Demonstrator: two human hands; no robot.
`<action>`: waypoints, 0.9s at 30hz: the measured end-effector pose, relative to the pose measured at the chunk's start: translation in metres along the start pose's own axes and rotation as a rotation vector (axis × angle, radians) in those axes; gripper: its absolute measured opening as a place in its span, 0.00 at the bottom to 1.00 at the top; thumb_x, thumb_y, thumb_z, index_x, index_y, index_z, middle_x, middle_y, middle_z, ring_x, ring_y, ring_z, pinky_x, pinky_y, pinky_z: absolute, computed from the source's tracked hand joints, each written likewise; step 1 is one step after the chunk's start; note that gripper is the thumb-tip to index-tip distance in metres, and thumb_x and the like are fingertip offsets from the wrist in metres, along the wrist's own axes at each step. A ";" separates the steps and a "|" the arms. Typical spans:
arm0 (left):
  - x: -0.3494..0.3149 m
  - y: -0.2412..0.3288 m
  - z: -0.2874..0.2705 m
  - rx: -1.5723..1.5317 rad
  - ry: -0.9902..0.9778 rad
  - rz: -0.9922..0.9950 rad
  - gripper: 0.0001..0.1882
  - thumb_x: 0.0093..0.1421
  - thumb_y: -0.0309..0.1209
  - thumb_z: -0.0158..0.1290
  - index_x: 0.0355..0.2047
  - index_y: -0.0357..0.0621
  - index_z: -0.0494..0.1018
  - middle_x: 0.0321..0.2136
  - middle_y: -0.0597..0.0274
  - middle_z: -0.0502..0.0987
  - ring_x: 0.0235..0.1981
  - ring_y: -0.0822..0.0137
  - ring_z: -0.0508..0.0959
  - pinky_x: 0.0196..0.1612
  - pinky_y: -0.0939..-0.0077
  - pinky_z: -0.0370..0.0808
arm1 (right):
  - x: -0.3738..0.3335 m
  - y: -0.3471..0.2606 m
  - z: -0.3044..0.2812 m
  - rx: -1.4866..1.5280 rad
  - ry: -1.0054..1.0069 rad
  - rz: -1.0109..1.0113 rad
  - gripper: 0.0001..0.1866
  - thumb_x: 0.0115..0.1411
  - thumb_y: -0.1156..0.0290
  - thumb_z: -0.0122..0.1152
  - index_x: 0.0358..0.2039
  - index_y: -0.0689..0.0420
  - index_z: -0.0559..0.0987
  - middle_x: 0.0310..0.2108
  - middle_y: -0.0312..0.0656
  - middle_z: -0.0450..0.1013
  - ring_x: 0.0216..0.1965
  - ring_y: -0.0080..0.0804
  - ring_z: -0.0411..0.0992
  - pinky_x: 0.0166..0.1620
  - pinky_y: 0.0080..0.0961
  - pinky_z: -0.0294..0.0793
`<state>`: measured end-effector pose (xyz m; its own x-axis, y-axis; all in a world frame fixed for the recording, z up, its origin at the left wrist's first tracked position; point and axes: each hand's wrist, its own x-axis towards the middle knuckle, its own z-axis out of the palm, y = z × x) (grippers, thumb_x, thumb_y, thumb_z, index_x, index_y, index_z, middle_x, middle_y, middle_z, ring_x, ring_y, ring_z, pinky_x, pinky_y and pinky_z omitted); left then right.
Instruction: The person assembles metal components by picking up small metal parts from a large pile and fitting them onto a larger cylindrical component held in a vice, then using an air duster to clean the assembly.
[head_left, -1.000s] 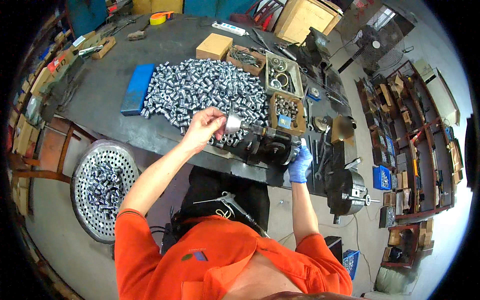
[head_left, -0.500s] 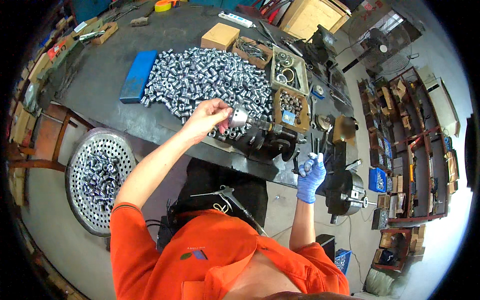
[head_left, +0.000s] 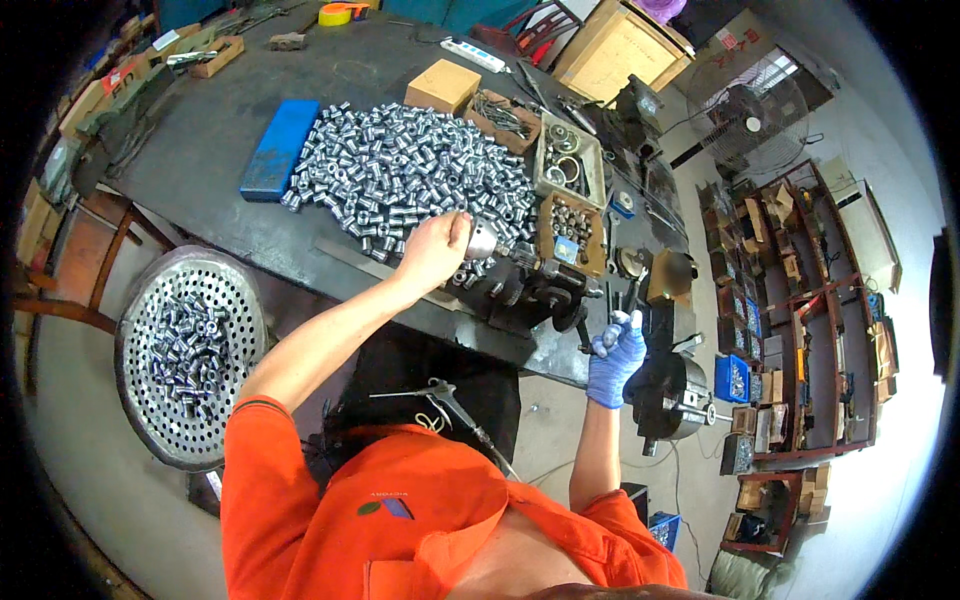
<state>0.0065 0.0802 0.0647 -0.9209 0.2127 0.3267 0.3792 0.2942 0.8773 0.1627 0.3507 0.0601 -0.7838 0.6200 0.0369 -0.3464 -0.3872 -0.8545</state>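
My bare left hand (head_left: 436,250) is closed at the front of a metal drill chuck (head_left: 481,238); its fingertips are turned away, and whatever they grip is hidden. The chuck belongs to a dark bench-mounted spindle fixture (head_left: 545,295) at the table's near edge. On the fixture's right side, my right hand (head_left: 616,362), in a blue glove, has its fingers curled around the end of a crank handle (head_left: 583,335). Beyond my left hand lies a wide heap of small shiny metal sleeves (head_left: 410,165) on the dark table (head_left: 200,130).
Left of the table, a perforated round metal stool seat (head_left: 240,300) carries more sleeves. A blue box (head_left: 280,150) borders the heap. Trays of parts (head_left: 572,235) stand behind the fixture. An air gun (head_left: 440,390) lies before me. A round dark machine (head_left: 670,395) stands right.
My left hand has gone from a visible fingertip pinch at the chuck's front to a more closed grip there. My right hand stays at the crank, slightly lower. The view has shifted a little.
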 end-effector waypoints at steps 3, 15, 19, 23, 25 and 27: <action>-0.001 -0.002 0.001 -0.006 0.037 0.030 0.17 0.62 0.37 0.39 0.22 0.37 0.67 0.19 0.45 0.71 0.24 0.45 0.72 0.27 0.56 0.66 | 0.000 -0.005 0.007 0.018 -0.007 -0.024 0.18 0.58 0.57 0.54 0.28 0.62 0.74 0.11 0.33 0.64 0.09 0.16 0.58 0.10 0.12 0.54; 0.018 -0.015 -0.016 -0.340 -0.207 -0.132 0.21 0.61 0.42 0.45 0.18 0.38 0.66 0.12 0.68 0.66 0.14 0.79 0.62 0.18 0.80 0.59 | 0.033 -0.030 0.022 0.193 -0.162 0.001 0.19 0.60 0.55 0.48 0.29 0.61 0.74 0.13 0.34 0.65 0.10 0.16 0.58 0.10 0.12 0.54; 0.008 -0.021 -0.019 -0.336 -0.239 -0.189 0.24 0.62 0.47 0.42 0.20 0.39 0.67 0.13 0.66 0.68 0.13 0.76 0.69 0.17 0.81 0.65 | 0.043 -0.029 0.020 0.222 -0.120 0.014 0.19 0.61 0.55 0.47 0.29 0.60 0.74 0.13 0.36 0.65 0.10 0.17 0.56 0.11 0.13 0.52; 0.002 -0.017 -0.015 -0.075 -0.254 -0.092 0.26 0.62 0.50 0.36 0.24 0.37 0.68 0.17 0.53 0.71 0.22 0.55 0.74 0.27 0.64 0.68 | 0.036 -0.028 0.027 0.230 -0.083 0.032 0.21 0.61 0.54 0.47 0.29 0.61 0.74 0.14 0.37 0.65 0.09 0.17 0.55 0.11 0.13 0.53; 0.000 -0.017 -0.007 -0.032 -0.155 -0.038 0.26 0.62 0.49 0.35 0.24 0.37 0.68 0.19 0.47 0.71 0.27 0.47 0.73 0.31 0.60 0.67 | 0.033 -0.026 0.026 0.244 -0.110 0.023 0.21 0.61 0.54 0.47 0.30 0.62 0.74 0.14 0.37 0.65 0.10 0.17 0.55 0.11 0.12 0.53; -0.002 -0.013 -0.003 -0.089 -0.152 -0.101 0.25 0.62 0.48 0.35 0.25 0.36 0.68 0.21 0.46 0.72 0.29 0.46 0.72 0.32 0.58 0.67 | 0.026 -0.023 0.027 0.174 -0.145 -0.056 0.20 0.59 0.55 0.51 0.29 0.63 0.74 0.17 0.35 0.66 0.13 0.15 0.57 0.11 0.11 0.52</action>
<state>0.0026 0.0729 0.0538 -0.9269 0.3268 0.1846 0.2699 0.2386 0.9329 0.1360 0.3574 0.0953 -0.8224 0.5441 0.1663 -0.4653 -0.4749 -0.7470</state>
